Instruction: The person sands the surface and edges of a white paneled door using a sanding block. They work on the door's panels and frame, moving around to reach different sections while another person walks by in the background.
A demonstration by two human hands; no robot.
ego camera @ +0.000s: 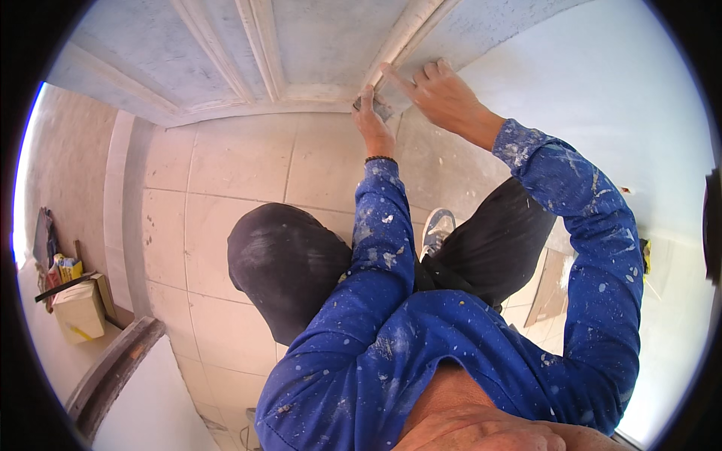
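My left hand point(374, 121) holds a small grey pad, perhaps folded sandpaper point(382, 108), at the lower corner of the door's raised moulding. The panelled door point(333, 39) has a patchy grey-white surface with pale moulding strips point(403, 34). My right hand point(437, 96) is a little to the right of the left one; its index finger reaches to the moulding and the other fingers are curled near the door's face. Nothing shows in the right hand. Both hands look dusty, and the blue sleeves carry paint spots.
A tiled floor point(242, 163) lies under the door's bottom edge. At far left, a cardboard box point(82, 310) stands with a yellow packet point(69, 269) and a dark bar. A white wall point(592, 113) rises on the right. A worn door frame point(115, 375) is at lower left, a flat board point(547, 287) behind my leg.
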